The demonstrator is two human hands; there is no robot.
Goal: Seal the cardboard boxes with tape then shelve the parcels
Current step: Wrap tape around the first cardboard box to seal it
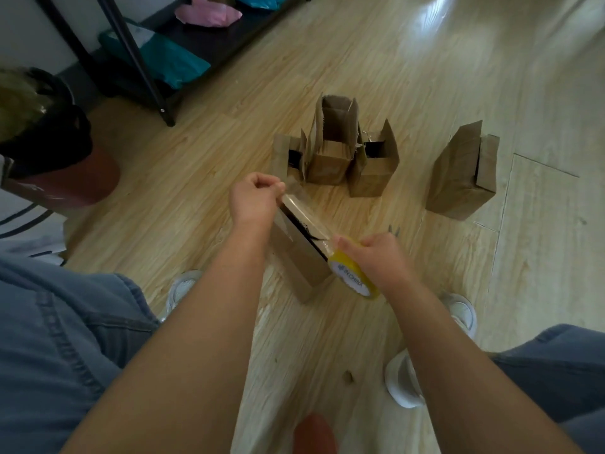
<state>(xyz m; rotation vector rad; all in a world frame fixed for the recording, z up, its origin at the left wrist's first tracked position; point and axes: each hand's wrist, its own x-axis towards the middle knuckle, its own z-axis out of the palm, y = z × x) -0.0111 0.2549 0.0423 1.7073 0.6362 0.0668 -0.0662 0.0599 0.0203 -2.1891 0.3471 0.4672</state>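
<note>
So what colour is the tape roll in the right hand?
Yellow tape roll, white printed core; head view.

Soft dim daylight, white glare on the floor [435,14] top right, wide-angle bending, dark edges.

Matt brown cardboard box [296,257]; glossy clear tape roll [352,273]; shiny wood-grain floor [425,77].

We note the left grip [253,198] pinching the end of a clear tape strip [306,217] at the far end of a cardboard box [299,260], which stands on the wooden floor [425,77]. The right grip [376,257] curls round the yellow tape roll [352,276] at the box's near end. Beyond, three open boxes [330,152] cluster together, with a fourth box [461,178] well apart to their right. At upper left a black shelf [209,44] holds a teal parcel [176,63] and a pink parcel [206,13].
</note>
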